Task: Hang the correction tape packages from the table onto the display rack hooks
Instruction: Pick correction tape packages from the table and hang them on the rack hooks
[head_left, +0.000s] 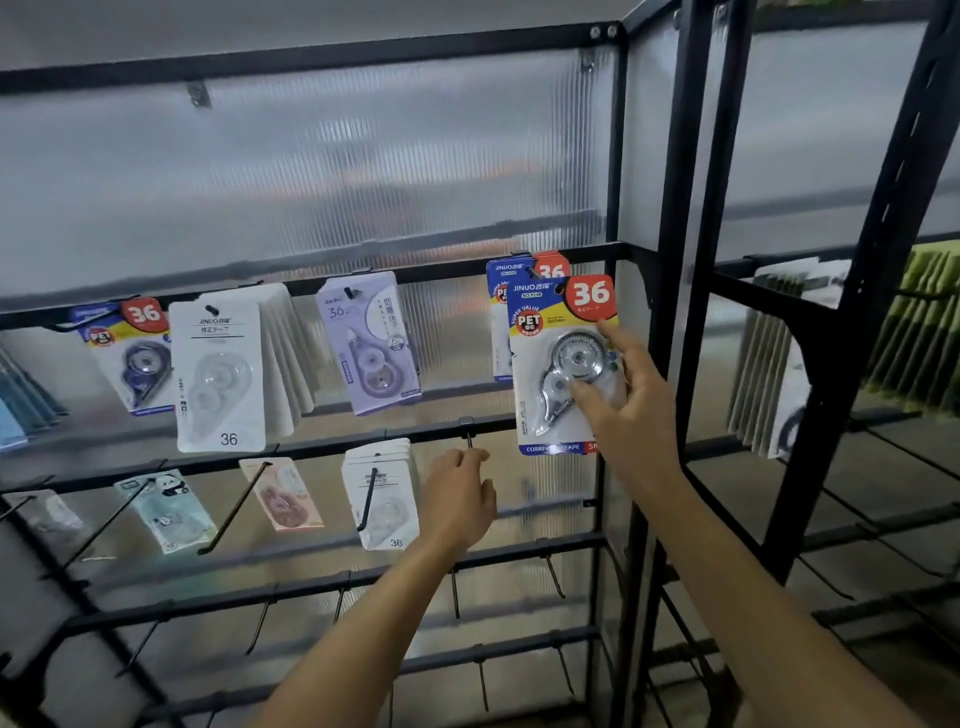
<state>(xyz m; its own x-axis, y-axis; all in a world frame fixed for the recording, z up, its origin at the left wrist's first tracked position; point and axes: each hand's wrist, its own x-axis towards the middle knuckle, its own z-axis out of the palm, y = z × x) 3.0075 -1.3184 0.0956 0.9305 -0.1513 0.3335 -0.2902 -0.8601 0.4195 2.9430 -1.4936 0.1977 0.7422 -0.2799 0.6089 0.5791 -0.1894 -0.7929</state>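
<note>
— Where's the package right now?

— The right hand (621, 400) holds the correction tape package (563, 364) up at the top rail of the display rack (641, 249), thumb over the clear blister and fingers along the right edge of the card. So that grip is closed on the package, low on the card. The hang hole sits well above the grip, beside the red "36" badge.

— Is it on the hook yet?

— Can't tell. The hook (532, 271) is just above and left of the grip, already carrying hung packages (501, 291) behind the held one. The hole looks close to it, but whether the wire is through isn't visible.

— What could go wrong?

— Holding so far below the hole, the top of the card can tilt or flex, so the hole may miss the hook tip. Letting go then would likely drop the package down through the rack. A push at the wrong angle might also shove the packages behind it back or askew.

— And the other hand?

— The left hand (457, 501), below and left of the grip, has its fingers loosely curled at a bare lower hook (470, 441); whether it's pinching that wire I can't make out.
</note>
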